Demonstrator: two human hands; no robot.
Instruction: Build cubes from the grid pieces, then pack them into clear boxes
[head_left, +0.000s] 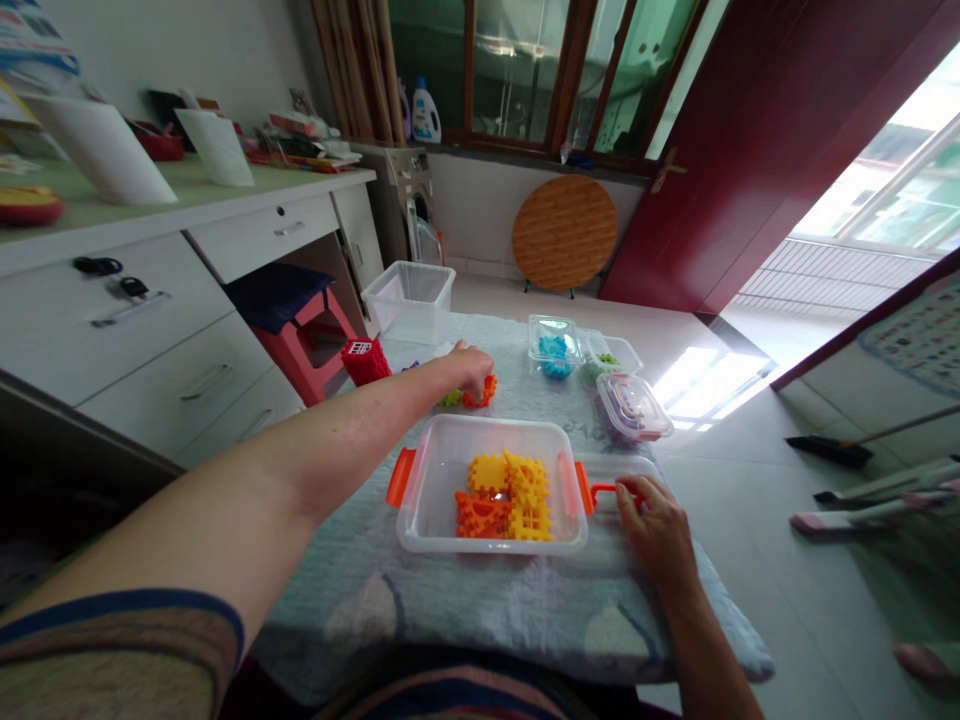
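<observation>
My left hand [472, 370] reaches across to the far side of the table, fingers bent down and closed on an orange building piece [481, 392]. Green pieces [450, 398] lie just beside it. In front of me stands a clear plastic box [431, 520] with orange side latches, holding several yellow pieces [529, 480] and orange pieces [480, 515]. At the box's right, a clear lid [615, 465] lies partly behind and under it. My right hand [656, 520] has its thumb and fingers closed around an orange handle [602, 490] there; the fingertips are partly hidden.
On the cloth-covered table [495, 610], a clear tub [540, 350] holds blue pieces, with a lidded container [634, 408] to its right. A red lattice piece [365, 360] and a tall clear bin [409, 300] stand at the far left. A pink stool [300, 340] is beyond.
</observation>
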